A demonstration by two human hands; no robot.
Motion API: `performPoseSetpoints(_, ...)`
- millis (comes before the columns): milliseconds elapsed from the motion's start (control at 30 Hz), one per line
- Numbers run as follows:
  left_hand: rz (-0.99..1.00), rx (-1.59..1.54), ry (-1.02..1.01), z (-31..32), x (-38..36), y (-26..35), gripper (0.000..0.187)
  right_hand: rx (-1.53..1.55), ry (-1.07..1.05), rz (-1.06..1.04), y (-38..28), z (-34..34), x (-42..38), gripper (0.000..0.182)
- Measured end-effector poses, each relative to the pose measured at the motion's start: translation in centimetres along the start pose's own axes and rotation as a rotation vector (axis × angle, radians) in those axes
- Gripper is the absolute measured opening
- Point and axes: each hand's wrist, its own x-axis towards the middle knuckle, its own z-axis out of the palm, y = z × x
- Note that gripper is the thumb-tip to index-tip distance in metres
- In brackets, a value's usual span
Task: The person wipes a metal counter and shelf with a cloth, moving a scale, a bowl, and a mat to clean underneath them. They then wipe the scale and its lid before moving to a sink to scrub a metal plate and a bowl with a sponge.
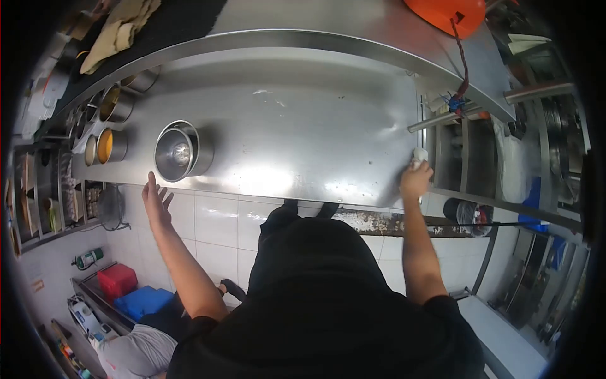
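My right hand (415,181) is closed around a crumpled white cloth (420,155) at the right end of the steel worktop (297,126). With fingers spread, my left hand (156,201) hovers by the front edge of the worktop, holding nothing. Just beyond it stands a steel pot (203,148) with a smaller steel bowl (174,155) nested inside; my fingers appear apart from both. A few crumbs and wet-looking marks show on the steel surface.
Metal containers with orange contents (112,146) line the left end. An orange object (449,16) with a cord sits on the upper shelf (265,39). A bin (467,215) is at lower right. A person in a grey shirt (142,354) is at lower left.
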Motion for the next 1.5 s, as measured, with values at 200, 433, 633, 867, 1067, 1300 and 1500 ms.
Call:
performPoseSetpoints(200,-0.133,0.011,-0.277,0.9,7.5,-3.2,0.060,0.162,-0.039,-0.269,-13.0,2.1,-4.9,0.044)
performPoseSetpoints(433,-0.108,-0.143,-0.296,1.3,13.3,-6.6,0.041,0.415,0.039,-0.175,-12.7,-0.2,-3.7,0.039)
performPoseSetpoints(633,-0.074,-0.469,-0.490,1.3,10.7,-7.3,0.044,0.062,0.038,0.050,5.1,-3.6,-3.7,0.036)
performPoseSetpoints(867,-0.096,-0.542,-0.430,-1.3,10.0,-9.6,0.045,0.155,0.008,-0.117,-7.2,0.2,-13.3,0.041)
performPoseSetpoints(1067,-0.145,-0.574,-0.396,-3.6,7.4,-10.3,0.052,0.473,-0.314,-0.330,-18.6,1.5,-13.6,0.037)
performPoseSetpoints(1300,-0.095,-0.624,-0.250,-5.5,-2.4,-8.8,0.050,0.349,0.142,-0.303,-18.8,0.5,2.2,0.039)
performPoseSetpoints(1500,-0.086,-0.719,-0.050,-7.7,-9.8,-12.5,0.042,0.010,0.180,-0.456,-19.5,2.9,18.9,0.036)
